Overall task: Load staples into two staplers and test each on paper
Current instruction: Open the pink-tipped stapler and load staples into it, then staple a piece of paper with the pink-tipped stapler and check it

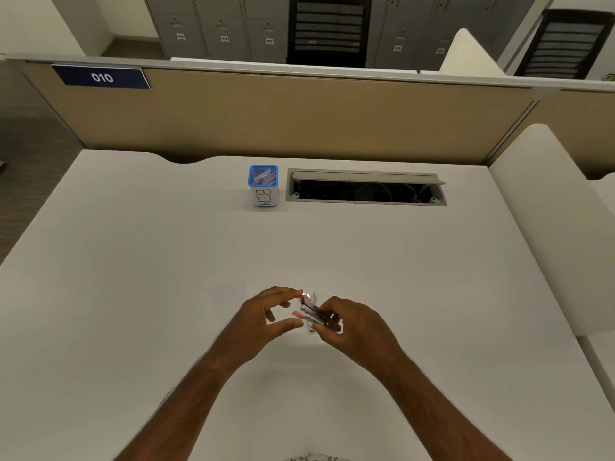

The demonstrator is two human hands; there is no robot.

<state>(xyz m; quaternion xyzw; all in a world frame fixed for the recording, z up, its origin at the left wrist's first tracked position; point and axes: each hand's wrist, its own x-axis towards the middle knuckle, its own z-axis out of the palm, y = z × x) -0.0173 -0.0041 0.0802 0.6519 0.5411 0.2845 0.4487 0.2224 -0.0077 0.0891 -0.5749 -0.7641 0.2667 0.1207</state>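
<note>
A small stapler [311, 311] with pink ends and a silver metal track is held above the white table [166, 294], hinged open so that its two pink tips spread apart. My right hand [356, 324] grips its rear end from the right. My left hand [266, 314] is at its front, with the index fingertip on the upper pink tip and the thumb just under the lower one. A thin silvery strip [315, 296], perhaps staples, stands just behind the stapler. A pale sheet under the hands is barely distinguishable from the table.
A blue cup [263, 186] labelled BIN, holding paper scraps, stands at the back centre. Right of it an open cable hatch [366, 188] is sunk into the table. A tan partition [299, 121] closes the far edge. Something printed [316, 457] peeks in at the bottom edge.
</note>
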